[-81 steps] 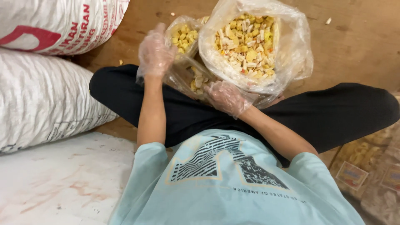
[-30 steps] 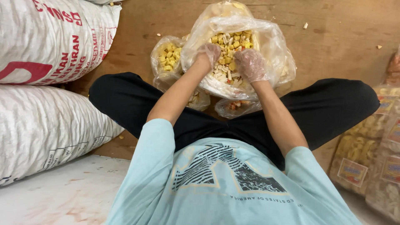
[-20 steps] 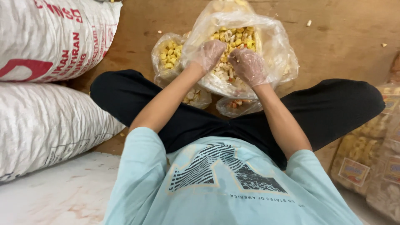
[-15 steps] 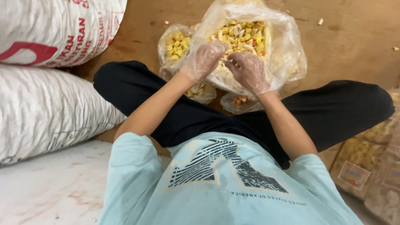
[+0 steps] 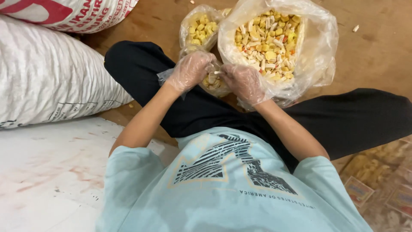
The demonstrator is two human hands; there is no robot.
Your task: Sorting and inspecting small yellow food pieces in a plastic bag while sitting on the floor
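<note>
Hands meet at small snack bag on lap: left hand fingers grip its rim, right hand pinches pieces in. Filling step; next, more from big bag.

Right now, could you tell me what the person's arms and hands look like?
Both hands, left hand and right hand, wear thin, clear, crinkled plastic gloves ending at the wrists. The forearms are bare; short pale blue T-shirt sleeves cover the upper arms.
</note>
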